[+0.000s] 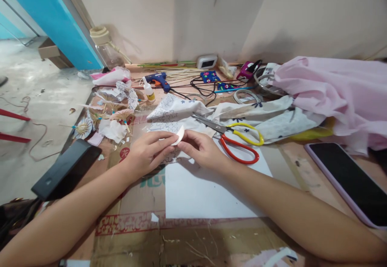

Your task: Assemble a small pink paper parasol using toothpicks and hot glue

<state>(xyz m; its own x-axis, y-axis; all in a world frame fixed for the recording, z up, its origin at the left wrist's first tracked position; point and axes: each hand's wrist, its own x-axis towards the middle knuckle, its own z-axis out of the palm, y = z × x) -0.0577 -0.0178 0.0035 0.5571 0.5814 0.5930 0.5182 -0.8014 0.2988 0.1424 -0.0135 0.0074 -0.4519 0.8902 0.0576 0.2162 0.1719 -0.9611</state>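
Observation:
Between my fingertips, over the middle of the table, is a small curved white piece, which looks like paper or thin card. My left hand pinches its left side, and my right hand pinches its right side. Parts of the piece are hidden by the fingers. Beneath my right hand lies a white sheet of paper. Scissors with one yellow and one red handle rest just beyond that hand, blades apart. White cloth with dark line patterns is spread behind my hands.
Small paper umbrellas and scraps lie at left, near a black device. Farther back are a glue bottle, a blue glue gun and thin sticks. Pink cloth and a phone occupy the right. Cardboard covers the table.

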